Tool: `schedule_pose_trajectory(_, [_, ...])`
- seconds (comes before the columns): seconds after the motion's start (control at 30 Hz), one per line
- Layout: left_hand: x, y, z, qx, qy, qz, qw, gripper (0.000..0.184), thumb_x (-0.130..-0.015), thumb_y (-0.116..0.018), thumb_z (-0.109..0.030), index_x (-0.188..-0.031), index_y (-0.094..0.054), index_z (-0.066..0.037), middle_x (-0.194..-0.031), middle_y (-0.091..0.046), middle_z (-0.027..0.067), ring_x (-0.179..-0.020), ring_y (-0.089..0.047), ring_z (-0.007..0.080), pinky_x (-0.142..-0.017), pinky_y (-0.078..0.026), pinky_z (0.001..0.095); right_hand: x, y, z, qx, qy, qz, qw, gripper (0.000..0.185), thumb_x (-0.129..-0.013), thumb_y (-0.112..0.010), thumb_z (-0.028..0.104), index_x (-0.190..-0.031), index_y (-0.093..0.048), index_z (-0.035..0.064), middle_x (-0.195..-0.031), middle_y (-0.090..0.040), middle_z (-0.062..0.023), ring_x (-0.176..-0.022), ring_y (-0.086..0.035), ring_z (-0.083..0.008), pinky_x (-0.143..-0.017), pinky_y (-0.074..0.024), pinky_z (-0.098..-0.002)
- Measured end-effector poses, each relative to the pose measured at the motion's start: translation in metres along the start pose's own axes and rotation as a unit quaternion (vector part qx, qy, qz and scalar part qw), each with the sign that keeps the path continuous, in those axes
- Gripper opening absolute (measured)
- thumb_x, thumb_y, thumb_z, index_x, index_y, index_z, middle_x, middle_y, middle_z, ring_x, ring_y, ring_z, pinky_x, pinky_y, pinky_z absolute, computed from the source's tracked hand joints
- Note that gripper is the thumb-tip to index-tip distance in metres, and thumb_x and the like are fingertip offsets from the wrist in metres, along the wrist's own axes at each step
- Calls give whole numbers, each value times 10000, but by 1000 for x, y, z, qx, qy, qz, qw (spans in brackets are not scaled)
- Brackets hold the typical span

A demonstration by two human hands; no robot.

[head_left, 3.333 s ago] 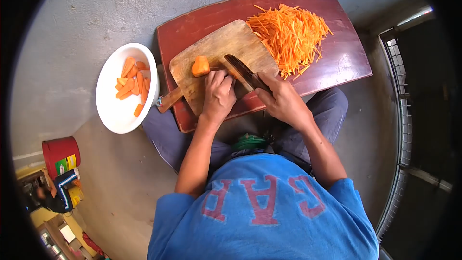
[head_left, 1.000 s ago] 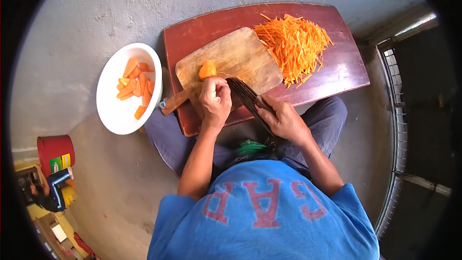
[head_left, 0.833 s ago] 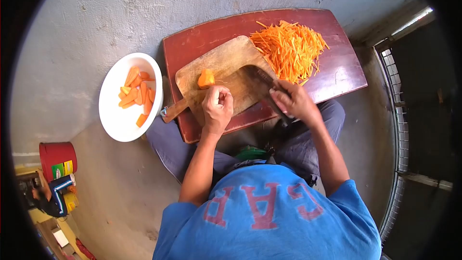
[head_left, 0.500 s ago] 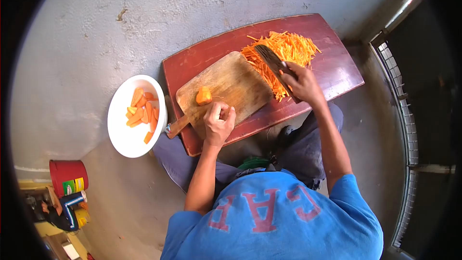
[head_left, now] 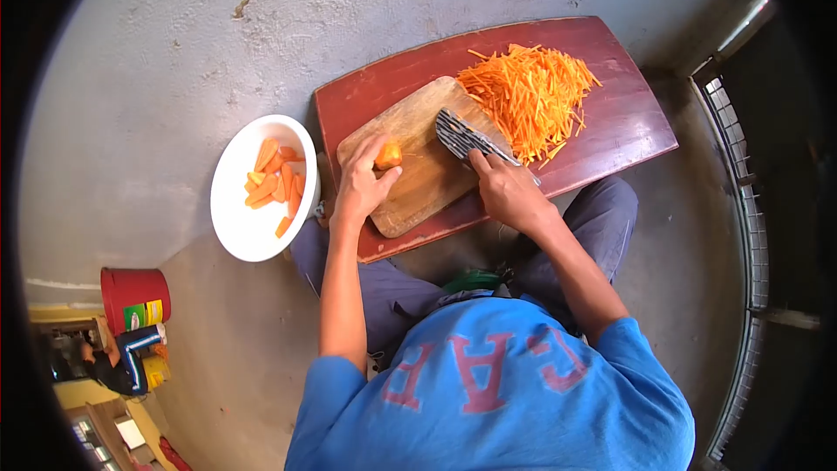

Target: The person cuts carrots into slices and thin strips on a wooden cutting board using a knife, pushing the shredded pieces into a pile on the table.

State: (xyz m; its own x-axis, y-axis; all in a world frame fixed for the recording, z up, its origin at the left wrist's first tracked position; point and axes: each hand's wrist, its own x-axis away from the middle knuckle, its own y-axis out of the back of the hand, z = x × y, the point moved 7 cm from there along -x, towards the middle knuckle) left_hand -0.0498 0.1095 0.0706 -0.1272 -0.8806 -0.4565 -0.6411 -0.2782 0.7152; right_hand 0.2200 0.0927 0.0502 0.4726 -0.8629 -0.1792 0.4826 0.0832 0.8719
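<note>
A carrot chunk rests on the left part of the wooden cutting board. My left hand is at the chunk with thumb and fingers spread apart around its near left side; whether they touch it is unclear. My right hand is closed on the handle of a knife, whose patterned blade lies low over the right side of the board. Beyond the board's right edge is a large heap of carrot strips on the red table.
A white basin with several carrot pieces stands left of the table. A red bucket and another person are at the lower left. A pale wall rises behind the table, and a metal grille runs along the right.
My left hand has moved left to the carrot chunk and its fingers have opened. My right hand has brought the knife from above the strips back over the board, its blade lower.
</note>
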Motion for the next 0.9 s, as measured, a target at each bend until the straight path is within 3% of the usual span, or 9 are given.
schedule_pose_trajectory(0.13, [9,-17,7,45,64,49,996,487,-862,-908,-109,-1312,-754,-4,-1323,-696,204,-1232,-688,423,-1094,-546,496,15,22,22,-75,-53,33,995,484,-1036,-647,62,-1504,-543,2,-1148,-730,-325,-1019,-733,-551,-851,-597,-597])
schedule_pose_trajectory(0.2, [23,-22,-13,41,109,51,992,502,-844,-928,-119,-1300,-752,-2,-1278,-699,186,-1201,-688,415,-1072,-547,503,22,25,29,-186,-26,17,982,495,-1065,-673,95,-1529,-548,-24,-1183,-735,-330,-1064,-730,-549,-889,-592,-570])
schedule_pose_trajectory(0.27, [43,-31,-30,3,56,-26,998,559,-829,-956,-157,-1330,-745,-26,-1295,-658,188,-1177,-669,423,-1046,-542,508,29,30,38,-266,-31,22,963,507,-1084,-693,114,-1543,-552,-48,-1216,-740,-331,-1109,-729,-543,-923,-589,-544])
schedule_pose_trajectory(0.37, [56,-31,-49,21,48,-47,998,528,-908,-895,-128,-1397,-721,-31,-1374,-622,216,-1199,-668,434,-1043,-550,513,33,41,57,-302,-48,57,950,536,-1109,-699,132,-1573,-531,-79,-1282,-745,-340,-1195,-737,-514,-984,-587,-518])
schedule_pose_trajectory(0.47, [60,-34,-41,44,41,-59,996,470,-970,-835,-101,-1416,-709,-25,-1408,-611,226,-1219,-668,436,-1038,-555,522,32,33,59,-274,-58,110,954,523,-1113,-697,131,-1566,-537,-75,-1281,-749,-335,-1207,-743,-501,-986,-589,-516])
schedule_pose_trajectory(0.57, [57,-32,-40,41,43,-45,997,431,-1005,-795,-86,-1420,-706,-13,-1413,-612,231,-1223,-667,440,-1027,-560,525,31,34,63,-289,-58,98,950,493,-1112,-693,121,-1539,-548,-76,-1242,-757,-326,-1168,-754,-497,-950,-595,-515])
schedule_pose_trajectory(0.67, [56,-32,-42,30,42,-29,998,425,-1020,-778,-77,-1432,-702,-4,-1407,-614,244,-1209,-667,448,-1019,-561,524,29,43,70,-316,-53,67,945,336,-1092,-701,128,-1359,-561,-20,-1006,-713,-360,-984,-707,-572,-792,-537,-610])
schedule_pose_trajectory(0.9, [56,-40,-36,8,51,-28,998,422,-1040,-769,-82,-1444,-695,12,-1458,-601,274,-1241,-662,478,-1042,-558,535,16,35,68,-301,-70,89,947,314,-1091,-676,111,-1345,-554,-28,-979,-717,-366,-966,-710,-581,-776,-543,-627])
